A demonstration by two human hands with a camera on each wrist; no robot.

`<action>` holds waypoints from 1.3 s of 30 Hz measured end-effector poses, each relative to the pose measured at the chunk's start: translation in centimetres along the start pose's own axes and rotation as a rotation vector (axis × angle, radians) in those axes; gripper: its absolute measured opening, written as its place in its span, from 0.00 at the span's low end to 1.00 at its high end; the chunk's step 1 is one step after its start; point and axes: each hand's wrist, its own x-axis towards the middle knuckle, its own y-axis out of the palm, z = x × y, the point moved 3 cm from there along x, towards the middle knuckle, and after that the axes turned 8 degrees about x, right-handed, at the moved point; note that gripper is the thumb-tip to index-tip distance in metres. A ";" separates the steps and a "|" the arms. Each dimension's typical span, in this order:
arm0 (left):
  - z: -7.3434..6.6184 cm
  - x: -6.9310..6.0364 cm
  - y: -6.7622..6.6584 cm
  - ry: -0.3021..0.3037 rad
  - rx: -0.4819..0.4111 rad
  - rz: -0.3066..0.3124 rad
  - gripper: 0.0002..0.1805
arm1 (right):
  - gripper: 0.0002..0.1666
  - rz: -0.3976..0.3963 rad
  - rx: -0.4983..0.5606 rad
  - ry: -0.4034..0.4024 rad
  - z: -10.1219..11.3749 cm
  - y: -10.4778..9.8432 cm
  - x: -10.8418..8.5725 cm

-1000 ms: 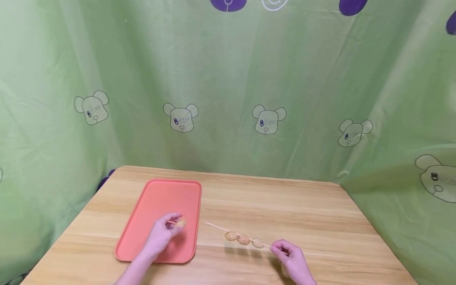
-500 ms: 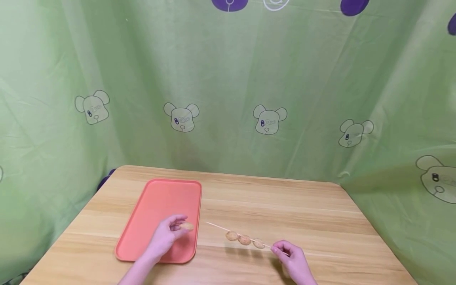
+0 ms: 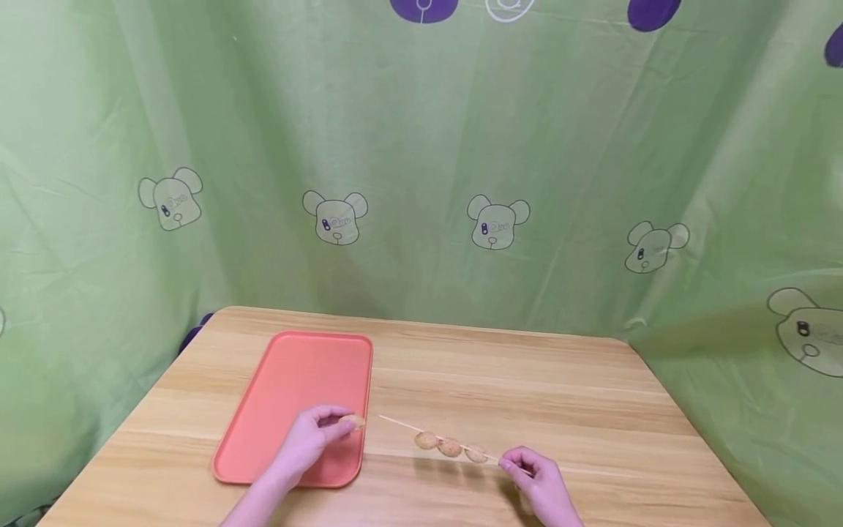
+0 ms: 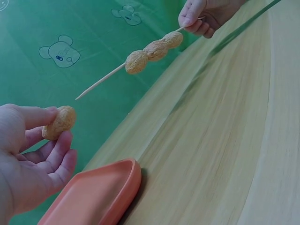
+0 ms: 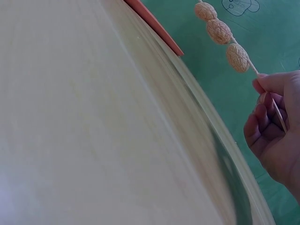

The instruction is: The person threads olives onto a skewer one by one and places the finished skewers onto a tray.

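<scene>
My left hand [image 3: 308,439] pinches a wrinkled golden-brown fried ball [image 4: 60,123] between thumb and fingertips, above the right side of the pink tray [image 3: 290,366]. In my right hand [image 3: 540,479] is the blunt end of a thin wooden skewer [image 4: 101,87], gripped between thumb and fingers. Three similar fried balls [image 5: 219,31] are threaded along it, two touching closely, with a small gap before the one nearest my right hand. The skewer's bare pointed end faces the left hand's ball; a small space separates them in the left wrist view. Both hands are raised above the table.
The pink tray lies on the left part of the wooden table [image 3: 527,388]. A green curtain [image 3: 421,278] with bear-head prints hangs behind the table and along its sides.
My left hand has moved right with the fried ball, from over the tray's middle to near its right rim, closer to the skewer tip. The right hand stays almost still.
</scene>
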 end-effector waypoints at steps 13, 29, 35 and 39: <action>0.3 0.3 0.5 -0.019 0.007 -0.009 0.17 | 0.01 0.103 -0.021 -0.056 -0.1 0.1 0.0; -0.1 0.0 1.1 0.011 -0.002 0.110 0.24 | 0.03 0.093 -0.001 -0.046 -0.2 0.3 -0.2; -0.2 -0.2 1.1 0.038 0.025 0.174 0.25 | 0.03 0.081 -0.003 -0.034 -0.1 0.4 -0.3; -0.3 -0.1 1.1 0.042 0.052 0.182 0.25 | 0.03 0.078 -0.007 -0.022 -0.1 0.4 -0.3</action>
